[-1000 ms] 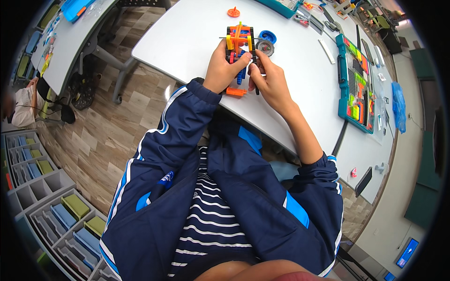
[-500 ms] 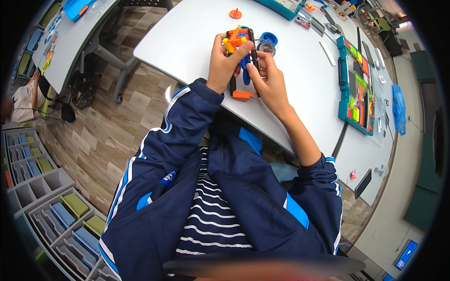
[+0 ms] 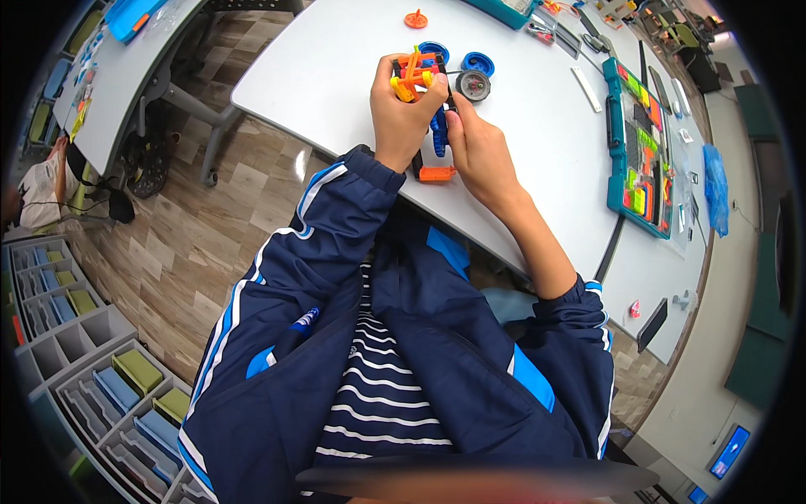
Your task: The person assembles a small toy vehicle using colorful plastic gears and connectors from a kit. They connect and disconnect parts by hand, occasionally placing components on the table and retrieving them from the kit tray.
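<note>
Between my hands, over the white table, is a building-block model point(image 3: 439, 133) of orange, yellow, black and blue plastic pieces. My left hand point(image 3: 403, 116) is closed around its upper left part, with the thumb by a yellow piece. My right hand point(image 3: 481, 151) grips its right side at a black bar, fingers bent and partly hidden behind it. An orange block point(image 3: 437, 174) sits at the model's near end. Just beyond the right hand are a grey-black wheel point(image 3: 473, 85) and a blue wheel rim point(image 3: 478, 64). Another blue rim point(image 3: 433, 50) shows behind the model.
A small orange wheel-like piece point(image 3: 416, 18) lies at the table's far side. To the right stands an open teal case point(image 3: 617, 139) of coloured blocks, with a white strip point(image 3: 586, 89) beside it. A blue plastic bag point(image 3: 714, 189) hangs farther right. Grey storage trays point(image 3: 80, 336) stand at lower left.
The model has tilted slightly in my hands, and a second blue rim has come into sight behind it. My right hand has shifted a little down and left along the model.
</note>
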`<state>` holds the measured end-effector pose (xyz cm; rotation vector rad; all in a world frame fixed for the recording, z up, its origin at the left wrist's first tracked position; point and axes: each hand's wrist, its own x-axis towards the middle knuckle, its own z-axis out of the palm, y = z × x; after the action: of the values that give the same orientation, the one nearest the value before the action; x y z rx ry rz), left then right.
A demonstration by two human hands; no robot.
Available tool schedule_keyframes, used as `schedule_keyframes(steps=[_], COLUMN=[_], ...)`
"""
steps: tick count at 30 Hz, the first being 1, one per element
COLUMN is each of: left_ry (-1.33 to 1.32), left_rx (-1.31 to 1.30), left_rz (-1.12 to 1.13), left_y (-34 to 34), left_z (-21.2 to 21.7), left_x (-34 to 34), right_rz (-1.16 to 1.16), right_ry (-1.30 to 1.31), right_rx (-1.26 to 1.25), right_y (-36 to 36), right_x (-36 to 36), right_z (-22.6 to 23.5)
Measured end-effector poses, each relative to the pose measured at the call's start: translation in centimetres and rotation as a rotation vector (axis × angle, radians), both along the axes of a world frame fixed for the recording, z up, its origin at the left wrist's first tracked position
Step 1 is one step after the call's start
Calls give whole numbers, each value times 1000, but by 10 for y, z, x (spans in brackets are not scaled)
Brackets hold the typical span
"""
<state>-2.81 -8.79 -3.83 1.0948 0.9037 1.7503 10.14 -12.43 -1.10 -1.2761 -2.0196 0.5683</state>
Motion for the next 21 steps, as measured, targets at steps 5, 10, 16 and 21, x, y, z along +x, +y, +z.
schedule_keyframes(steps=[5,10,16,21], left_ry=[6,-62,-131,-79], left_rx=[-16,9,-39,-221], left_rz=[-10,-11,-47,-36], left_y=[0,4,4,3], left_z=[0,-6,-3,3], left_x=[1,1,0,-15], right_rz=[7,-4,-71,-131], right_ry=[-17,50,195,282], right_rx=[8,-3,85,13], right_y=[1,1,5,7], right_x=[1,1,0,13], right_z=[0,-1,0,10])
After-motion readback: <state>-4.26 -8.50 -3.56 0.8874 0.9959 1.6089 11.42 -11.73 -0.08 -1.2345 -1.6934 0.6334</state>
